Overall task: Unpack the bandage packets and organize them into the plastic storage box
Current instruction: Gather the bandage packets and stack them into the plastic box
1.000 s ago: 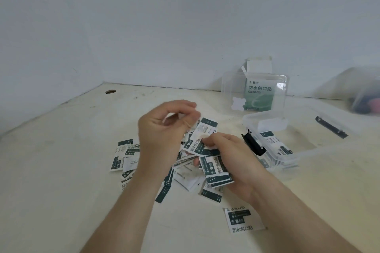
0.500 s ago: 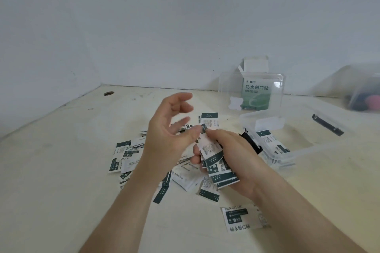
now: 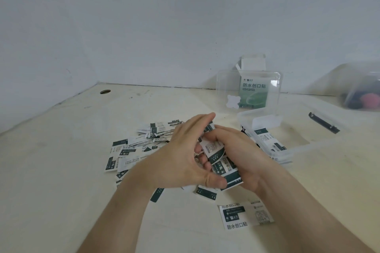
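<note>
Two bare hands in shot, left hand (image 3: pixel 181 156) and right hand (image 3: pixel 246 156); both forearms (image 3: pixel 123 211) bare right down to the bottom edge.

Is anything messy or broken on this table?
Nothing looks broken, but it is messy. Loose bandage packets lie in a jumbled heap on the table, overlapping at all angles, and one larger packet sits apart, nearest the camera. Only a few lie in the plastic storage box.
</note>
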